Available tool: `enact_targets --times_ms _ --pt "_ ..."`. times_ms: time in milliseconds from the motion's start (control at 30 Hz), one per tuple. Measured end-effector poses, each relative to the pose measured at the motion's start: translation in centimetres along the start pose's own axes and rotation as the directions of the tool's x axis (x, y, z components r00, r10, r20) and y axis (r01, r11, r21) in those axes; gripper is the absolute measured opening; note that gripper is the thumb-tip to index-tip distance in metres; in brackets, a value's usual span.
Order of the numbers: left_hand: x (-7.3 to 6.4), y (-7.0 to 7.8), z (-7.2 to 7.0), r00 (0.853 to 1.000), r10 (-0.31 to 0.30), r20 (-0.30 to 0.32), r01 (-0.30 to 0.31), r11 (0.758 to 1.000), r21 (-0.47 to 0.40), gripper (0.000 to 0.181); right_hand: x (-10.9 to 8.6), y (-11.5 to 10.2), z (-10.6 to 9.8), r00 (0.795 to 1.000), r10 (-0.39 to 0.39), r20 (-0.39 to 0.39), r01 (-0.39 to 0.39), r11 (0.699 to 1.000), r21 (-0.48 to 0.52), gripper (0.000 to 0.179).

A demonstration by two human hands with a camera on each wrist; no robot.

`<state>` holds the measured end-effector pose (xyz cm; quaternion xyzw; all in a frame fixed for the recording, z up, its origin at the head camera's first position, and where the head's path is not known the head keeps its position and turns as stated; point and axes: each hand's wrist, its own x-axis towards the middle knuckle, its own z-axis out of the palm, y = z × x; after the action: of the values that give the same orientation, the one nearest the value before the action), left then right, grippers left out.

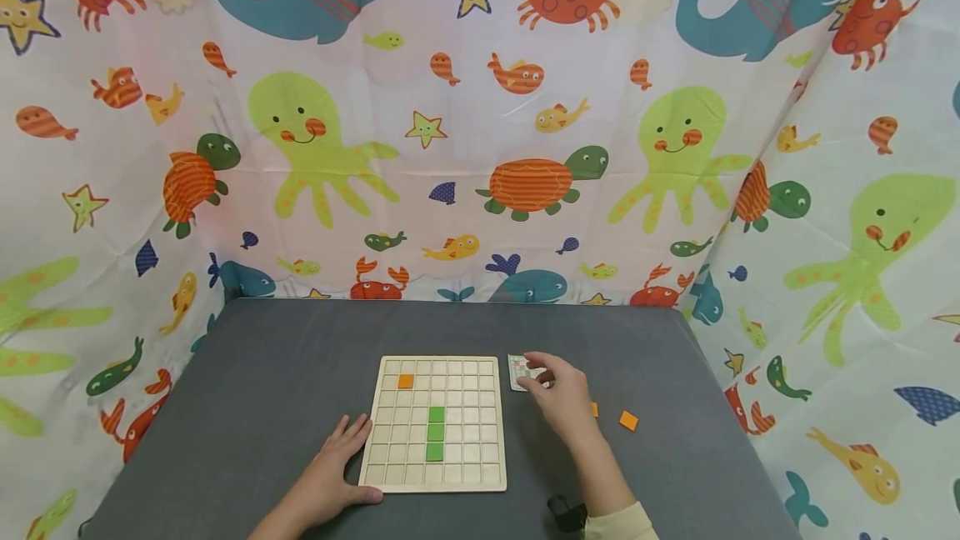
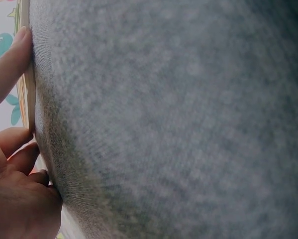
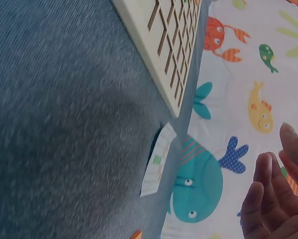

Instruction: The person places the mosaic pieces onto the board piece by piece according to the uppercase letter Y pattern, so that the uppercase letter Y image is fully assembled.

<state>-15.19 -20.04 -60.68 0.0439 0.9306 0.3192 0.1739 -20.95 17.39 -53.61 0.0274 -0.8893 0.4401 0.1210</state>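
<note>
A wooden grid board (image 1: 472, 473) lies on the grey table with one orange tile (image 1: 406, 382) near its top left. A column of three green tiles (image 1: 436, 432) sits around its middle. My left hand (image 1: 326, 473) rests against the board's left side, fingers spread along the edge, thumb at the near corner. Above a small printed card (image 1: 517, 375) to the right of the board hovers my right hand (image 1: 564, 402), covering part of it. In the right wrist view, thumb and fingers are bent and apart with nothing between them, and the card (image 3: 157, 162) lies slightly curled.
Right of the board lie two loose orange tiles: one in plain sight (image 1: 628, 421), the other (image 1: 595, 410) partly behind my right hand. A black object (image 1: 566, 513) is by my right sleeve. A curtain with sea animals (image 1: 450, 107) surrounds the table's back and sides.
</note>
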Motion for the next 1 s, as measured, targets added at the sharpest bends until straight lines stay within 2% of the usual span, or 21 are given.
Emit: enact_targets --times_ms 300,633,867,1000 --pt "0.0 -0.2 0.0 1.000 0.003 -0.003 -0.003 1.000 0.001 0.123 -0.4 1.4 -1.6 0.997 0.070 -0.021 -0.071 0.996 -0.052 0.040" --pt "-0.1 -0.2 0.0 1.000 0.017 -0.015 -0.017 1.000 -0.007 0.122 -1.0 3.8 -3.4 0.994 0.083 -0.072 -0.088 0.994 -0.063 0.041" --pt "-0.1 -0.1 -0.1 1.000 0.010 -0.008 -0.010 1.000 -0.007 0.122 -1.7 5.2 -5.1 0.978 0.200 -0.061 -0.204 0.976 -0.077 0.042" --pt "-0.2 -0.1 0.0 1.000 0.016 -0.013 -0.016 1.000 -0.018 0.121 -2.0 6.1 -6.1 0.978 0.195 -0.069 -0.202 0.974 -0.104 0.042"
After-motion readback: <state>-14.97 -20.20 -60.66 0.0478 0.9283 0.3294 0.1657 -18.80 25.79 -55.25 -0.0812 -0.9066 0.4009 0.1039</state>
